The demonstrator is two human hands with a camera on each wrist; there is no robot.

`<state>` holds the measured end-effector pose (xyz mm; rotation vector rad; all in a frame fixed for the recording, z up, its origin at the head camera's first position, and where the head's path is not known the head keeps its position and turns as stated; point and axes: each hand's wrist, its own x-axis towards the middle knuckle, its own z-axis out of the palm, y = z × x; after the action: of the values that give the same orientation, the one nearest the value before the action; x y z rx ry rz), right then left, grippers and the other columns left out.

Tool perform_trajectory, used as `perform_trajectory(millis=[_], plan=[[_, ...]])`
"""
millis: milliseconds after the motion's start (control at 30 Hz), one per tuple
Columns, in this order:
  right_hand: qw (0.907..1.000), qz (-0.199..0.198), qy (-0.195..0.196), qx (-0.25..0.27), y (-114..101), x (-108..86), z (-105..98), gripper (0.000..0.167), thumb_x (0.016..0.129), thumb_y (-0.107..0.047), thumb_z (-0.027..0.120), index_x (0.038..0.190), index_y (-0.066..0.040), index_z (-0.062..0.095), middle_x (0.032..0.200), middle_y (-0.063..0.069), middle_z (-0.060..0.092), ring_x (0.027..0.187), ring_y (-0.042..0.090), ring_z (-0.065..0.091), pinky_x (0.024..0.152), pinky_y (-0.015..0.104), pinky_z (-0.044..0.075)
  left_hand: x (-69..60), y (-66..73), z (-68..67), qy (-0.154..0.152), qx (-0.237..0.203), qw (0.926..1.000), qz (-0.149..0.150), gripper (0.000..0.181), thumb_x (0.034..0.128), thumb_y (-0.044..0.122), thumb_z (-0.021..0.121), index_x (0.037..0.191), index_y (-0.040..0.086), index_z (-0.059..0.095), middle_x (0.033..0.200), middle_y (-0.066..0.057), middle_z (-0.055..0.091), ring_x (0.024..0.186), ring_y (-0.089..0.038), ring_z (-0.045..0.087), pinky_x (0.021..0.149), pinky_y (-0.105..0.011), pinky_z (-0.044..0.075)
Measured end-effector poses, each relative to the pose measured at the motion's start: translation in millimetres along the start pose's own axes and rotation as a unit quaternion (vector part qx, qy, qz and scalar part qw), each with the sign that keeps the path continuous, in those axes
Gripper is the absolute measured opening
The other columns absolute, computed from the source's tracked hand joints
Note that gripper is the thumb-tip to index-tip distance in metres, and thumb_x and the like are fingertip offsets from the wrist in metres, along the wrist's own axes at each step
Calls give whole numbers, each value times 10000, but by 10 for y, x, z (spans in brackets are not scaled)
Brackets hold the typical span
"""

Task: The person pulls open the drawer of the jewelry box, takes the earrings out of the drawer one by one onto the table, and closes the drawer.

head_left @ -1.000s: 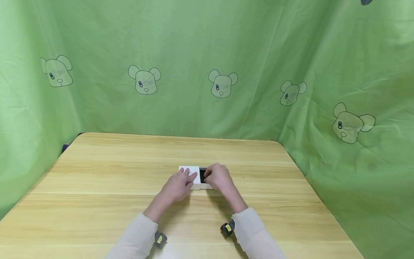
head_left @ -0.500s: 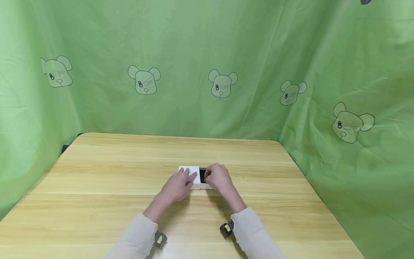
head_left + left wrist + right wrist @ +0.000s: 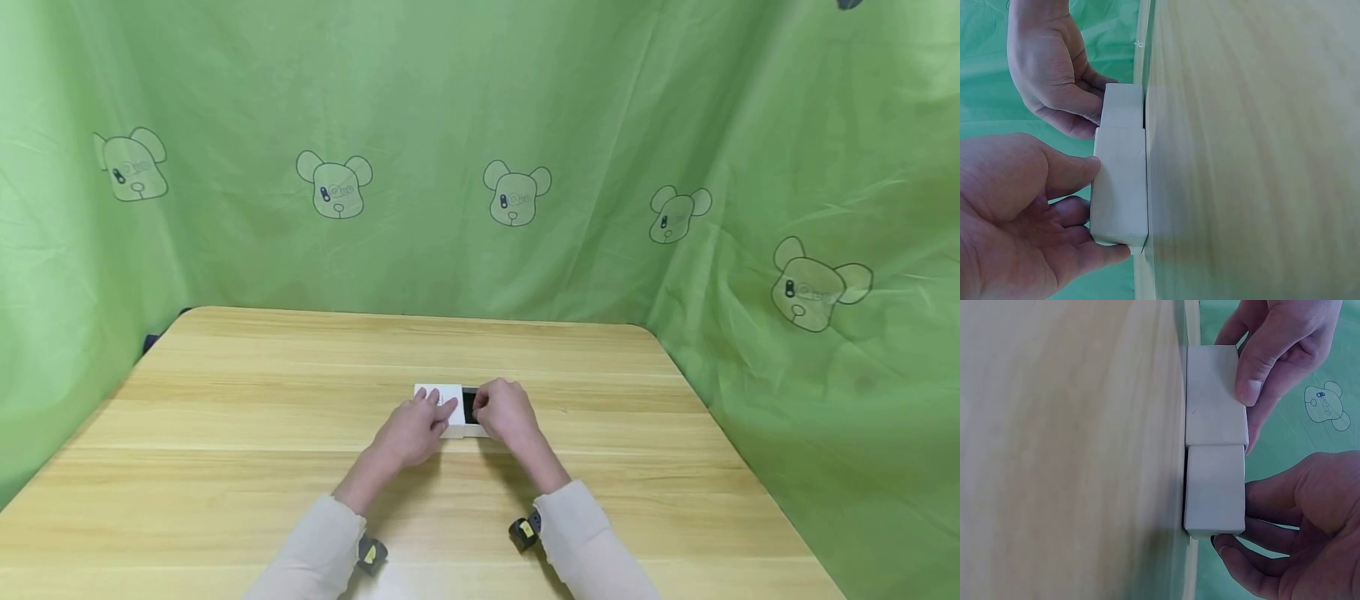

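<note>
While the left hand (image 3: 411, 431) clamps the white sleeve (image 3: 1120, 184), thumb on its near side, the right hand's (image 3: 510, 410) grip curls round the inner tray's (image 3: 1216, 487) right end, fingertips partly hidden. No visible shift this past second: the tray still juts right on the tabletop (image 3: 262, 417), so the work looks paused, part-open.

Worktop (image 3: 225, 500) before me: pale wood grain, rounded far corners | directly on it, lying flat: one white box, its sleeve (image 3: 1215, 397) to my left, inner tray (image 3: 1215, 490) projecting to my right.
</note>
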<state>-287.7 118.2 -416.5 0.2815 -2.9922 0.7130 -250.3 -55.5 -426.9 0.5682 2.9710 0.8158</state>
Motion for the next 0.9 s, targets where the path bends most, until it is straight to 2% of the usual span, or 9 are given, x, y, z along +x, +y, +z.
perform_trajectory(millis=[333, 900], plan=[[10000, 18, -37, 53, -8, -13, 7, 207, 801, 50, 668, 678, -115, 690, 691, 15, 649, 681, 189, 570, 601, 261, 473, -2, -3, -3, -29, 19, 10000, -7, 404, 1041, 140, 556, 1443, 97, 572, 1524, -302, 434, 1456, -491, 359, 1199, -592, 331], [9998, 67, -84, 162, 8, 16, 25, 200, 764, 80, 637, 736, -107, 700, 741, 38, 664, 693, 198, 578, 592, 264, 475, -3, 0, -5, -47, 0, 10000, -22, 402, 1048, 158, 552, 1446, 111, 570, 1537, -283, 427, 1464, -478, 353, 1200, -586, 330]])
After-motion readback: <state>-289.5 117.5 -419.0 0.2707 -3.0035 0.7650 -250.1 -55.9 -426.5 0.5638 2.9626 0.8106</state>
